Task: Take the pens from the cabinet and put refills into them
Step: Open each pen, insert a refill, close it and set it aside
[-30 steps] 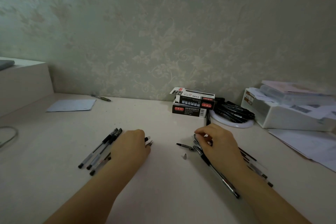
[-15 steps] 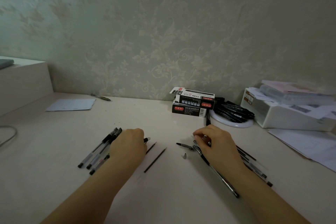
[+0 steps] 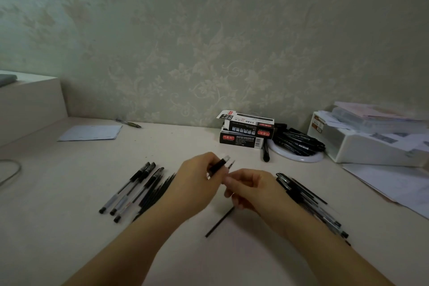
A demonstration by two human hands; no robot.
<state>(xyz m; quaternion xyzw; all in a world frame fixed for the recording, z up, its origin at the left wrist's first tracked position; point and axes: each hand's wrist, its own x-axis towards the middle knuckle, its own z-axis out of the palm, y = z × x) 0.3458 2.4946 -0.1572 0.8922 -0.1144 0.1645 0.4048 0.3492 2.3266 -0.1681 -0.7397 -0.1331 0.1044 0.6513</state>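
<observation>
My left hand (image 3: 197, 183) grips a pen barrel (image 3: 218, 166) by its dark rubber sleeve, open end raised over the middle of the desk (image 3: 69, 227). My right hand (image 3: 253, 189) is curled just beside it; it seems to pinch something small, but blur hides what, so I cannot tell. A loose refill (image 3: 220, 222) lies flat on the desk below my hands, with finished pens (image 3: 130, 189) to the left and more pens (image 3: 308, 202) to the right. I judge the refill light, thin and a little bendy, so I'd pinch it near the tip end.
</observation>
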